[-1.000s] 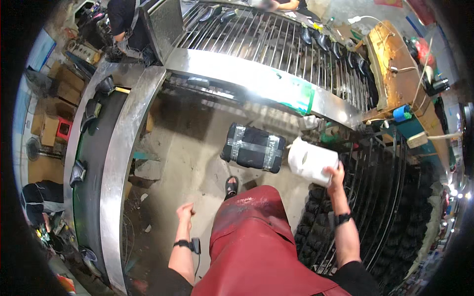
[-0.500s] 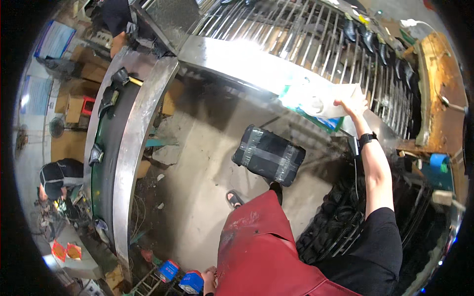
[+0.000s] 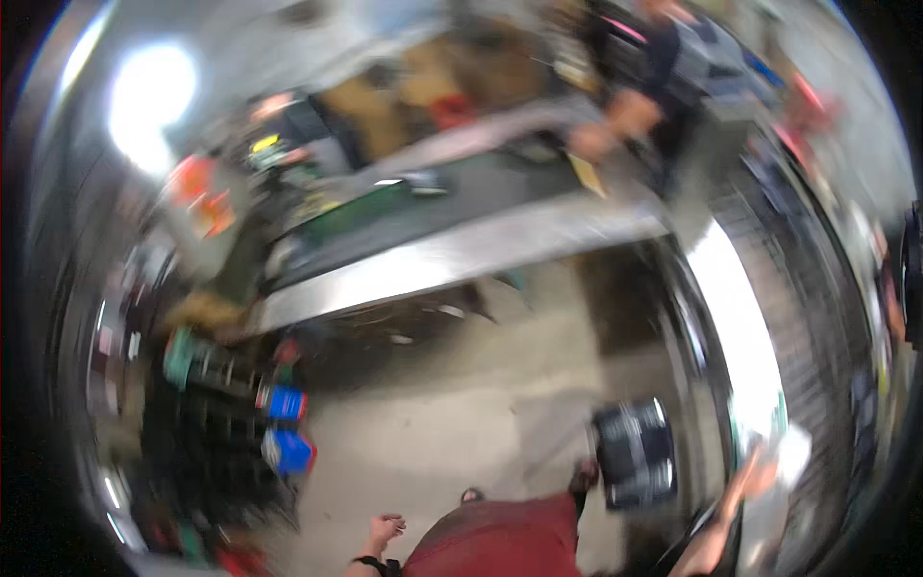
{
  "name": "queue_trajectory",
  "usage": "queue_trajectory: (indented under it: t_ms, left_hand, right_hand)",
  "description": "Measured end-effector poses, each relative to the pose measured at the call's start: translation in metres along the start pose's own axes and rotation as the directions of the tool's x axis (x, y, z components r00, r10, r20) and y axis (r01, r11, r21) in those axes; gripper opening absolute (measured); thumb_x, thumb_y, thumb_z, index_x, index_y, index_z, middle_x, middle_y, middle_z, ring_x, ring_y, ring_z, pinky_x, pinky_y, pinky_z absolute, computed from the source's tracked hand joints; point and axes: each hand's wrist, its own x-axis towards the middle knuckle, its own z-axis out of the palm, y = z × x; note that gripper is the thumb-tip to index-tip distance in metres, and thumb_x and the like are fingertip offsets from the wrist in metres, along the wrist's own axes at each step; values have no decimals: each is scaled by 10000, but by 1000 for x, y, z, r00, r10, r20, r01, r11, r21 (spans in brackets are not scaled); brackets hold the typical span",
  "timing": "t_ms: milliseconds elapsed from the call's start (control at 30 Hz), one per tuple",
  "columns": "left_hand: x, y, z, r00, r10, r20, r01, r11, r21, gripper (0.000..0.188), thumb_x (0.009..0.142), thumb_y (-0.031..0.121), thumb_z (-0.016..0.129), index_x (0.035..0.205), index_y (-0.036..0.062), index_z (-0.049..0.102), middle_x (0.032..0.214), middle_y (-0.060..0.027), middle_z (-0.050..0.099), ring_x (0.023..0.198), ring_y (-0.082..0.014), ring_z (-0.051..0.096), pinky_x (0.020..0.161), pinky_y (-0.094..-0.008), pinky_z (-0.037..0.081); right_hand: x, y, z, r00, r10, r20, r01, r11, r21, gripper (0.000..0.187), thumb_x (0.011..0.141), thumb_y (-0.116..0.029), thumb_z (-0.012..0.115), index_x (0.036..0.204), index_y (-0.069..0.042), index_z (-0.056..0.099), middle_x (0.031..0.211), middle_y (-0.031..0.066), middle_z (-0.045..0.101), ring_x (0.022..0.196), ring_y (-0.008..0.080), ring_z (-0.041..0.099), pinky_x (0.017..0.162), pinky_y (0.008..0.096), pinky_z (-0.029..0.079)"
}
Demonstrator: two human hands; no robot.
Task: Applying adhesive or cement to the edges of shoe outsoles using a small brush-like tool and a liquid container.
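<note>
My right hand [image 3: 758, 475] is at the metal edge of the slatted conveyor on the right. It grips a white sheet or bag [image 3: 792, 456], too blurred to name exactly. Green-and-white wrapping [image 3: 746, 428] shows beside that hand on the metal edge. My left hand [image 3: 386, 527] hangs low in front, left of my red apron [image 3: 495, 539]. Its fingers look loosely curled and apart, with nothing seen in them. A black bundle bound with clear tape [image 3: 635, 454] lies on the floor between my foot and the conveyor.
A belt line with a metal rim [image 3: 461, 252] runs across the far side. One co-worker [image 3: 673, 77] leans over its right end; another [image 3: 298, 135] sits behind its left. Blue-and-red boxes [image 3: 288, 450] rest on a rack at left. The whole view is smeared by motion.
My view has swung left, so the belt line now lies ahead and the conveyor at right. More of my left hand shows, away from the boxes. The right hand keeps the white thing.
</note>
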Motion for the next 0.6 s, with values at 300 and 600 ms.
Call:
queue_trajectory:
  t_ms: [300,600]
  left_hand:
    - [54,-156,-128,995,-39,-94,-4,909,-418,317,815,80,746,1104,-49,765,852,-139,764,734,-194,726,663,-325,584]
    - [102,-366,-290,757,-623,-199,87,397,-914,170,888,104,694,764,-5,733,741,-143,726,589,-196,673,540,-370,541]
  right_hand:
    - [-93,-530,-377,112,-822,558,-736,309,602,253,861,-128,652,1060,14,719,862,143,695,745,268,662,690,473,570]
    - [23,-784,-742,-196,-970,-143,-489,-30,872,269,868,-305,630,809,-65,737,629,45,572,529,177,525,469,356,413]
